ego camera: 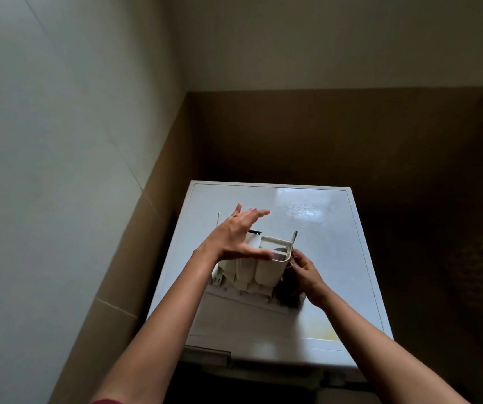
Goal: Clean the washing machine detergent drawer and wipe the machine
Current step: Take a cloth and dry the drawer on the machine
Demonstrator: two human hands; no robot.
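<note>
The detergent drawer is standing upended on the washing machine top; the right hand is pinching its wall, the left hand is hovering spread-fingered above. Drawer cleaning seems to be proceeding; next, a steadying grip

Top of the washing machine: glossy white, with a pale yellow patch near its front right. The detergent drawer: cream, with a small black part at its far edge. The cloth: dark brown. The wall: off-white above, with a plain brown band below. The sleeve: dark red.
</note>
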